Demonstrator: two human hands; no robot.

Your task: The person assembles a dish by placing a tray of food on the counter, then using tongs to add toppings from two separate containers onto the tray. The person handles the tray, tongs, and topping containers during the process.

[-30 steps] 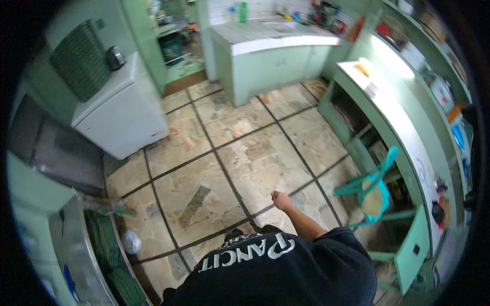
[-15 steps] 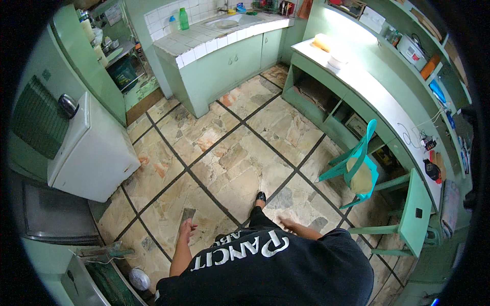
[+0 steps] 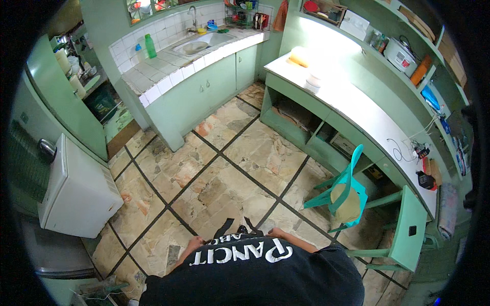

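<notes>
The floor (image 3: pixel 240 176) is of pale, irregular stone pieces crossed by dark strips. On it stand a white freezer (image 3: pixel 84 188), a teal plastic chair (image 3: pixel 352 196) and a piece of green wooden furniture (image 3: pixel 406 229). A silver and black kettle (image 3: pixel 47 148) sits on the freezer. The tiled counter (image 3: pixel 167 74) has a sink (image 3: pixel 196 47) set in it and carries a green bottle (image 3: pixel 149 47) and, further along, a dish rack (image 3: pixel 240 15). The white-topped counter (image 3: pixel 357 109) holds a yellow item (image 3: pixel 298 57), a white tub (image 3: pixel 313 81) near it, and a dark cord (image 3: pixel 398 150) lying loosely. The shelf (image 3: pixel 371 51) above bears a white box (image 3: pixel 354 24) and a rice cooker (image 3: pixel 400 56).
</notes>
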